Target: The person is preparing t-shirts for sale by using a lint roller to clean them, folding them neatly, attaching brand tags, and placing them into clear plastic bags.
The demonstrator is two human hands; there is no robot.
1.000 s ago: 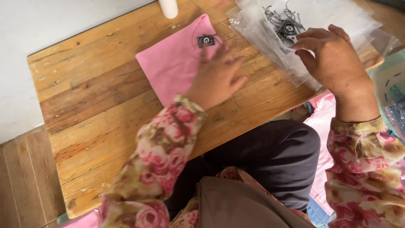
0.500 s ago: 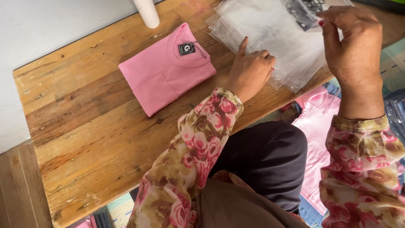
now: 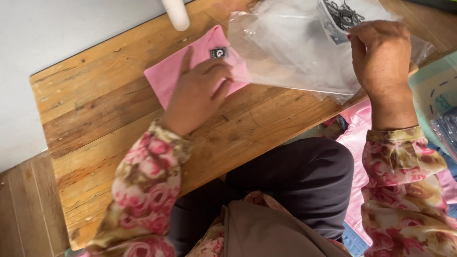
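A folded pink shirt (image 3: 167, 75) with a small black neck label lies on the wooden table (image 3: 95, 114). My left hand (image 3: 197, 93) rests flat on top of it, fingers spread. My right hand (image 3: 381, 52) pinches the edge of a clear plastic bag (image 3: 290, 52) with a black printed patch, lifted off the stack. The bag's near end overlaps the shirt's right side.
A white cylinder (image 3: 175, 14) stands at the table's far edge. Pink fabric (image 3: 354, 138) lies on the floor beside my right knee, and more clear packets (image 3: 447, 128) sit at the far right. A pale wall borders the table on the left.
My left hand moved from the bag stack back onto the pink shirt. My right hand lifted one clear bag and brought it toward the shirt.
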